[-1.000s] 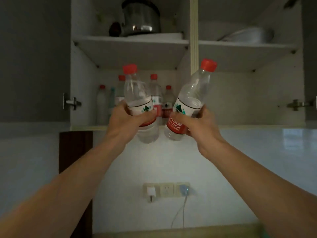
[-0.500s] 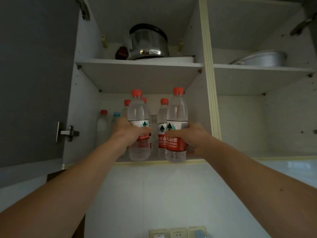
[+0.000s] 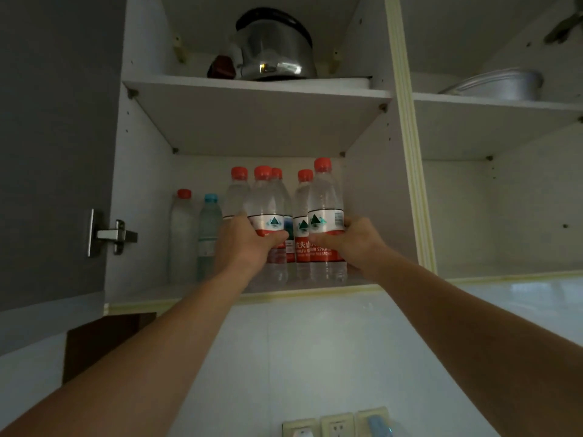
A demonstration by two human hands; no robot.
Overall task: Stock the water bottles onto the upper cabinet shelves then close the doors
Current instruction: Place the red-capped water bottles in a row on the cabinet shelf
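My left hand (image 3: pixel 244 246) grips a red-capped water bottle (image 3: pixel 266 206) standing upright on the lower shelf (image 3: pixel 142 293) of the left cabinet bay. My right hand (image 3: pixel 353 244) grips a second red-capped bottle (image 3: pixel 325 197) upright at the shelf's right front. Several more red-capped bottles stand just behind them. Further left stand a pale red-capped bottle (image 3: pixel 181 234) and a blue-capped bottle (image 3: pixel 209 234). The grey left door (image 3: pixel 53 146) hangs wide open.
A steel pot (image 3: pixel 274 50) sits on the upper left shelf, a metal basin (image 3: pixel 501 85) on the upper right shelf. A cream divider post (image 3: pixel 410 152) separates the bays. The door hinge (image 3: pixel 115 236) juts from the left wall. Wall sockets (image 3: pixel 337 425) lie below.
Both bottles went from being held out in front of the cabinet to standing upright inside on the lower shelf. My hands pushed them deeper in, and the view tilted up and closer.
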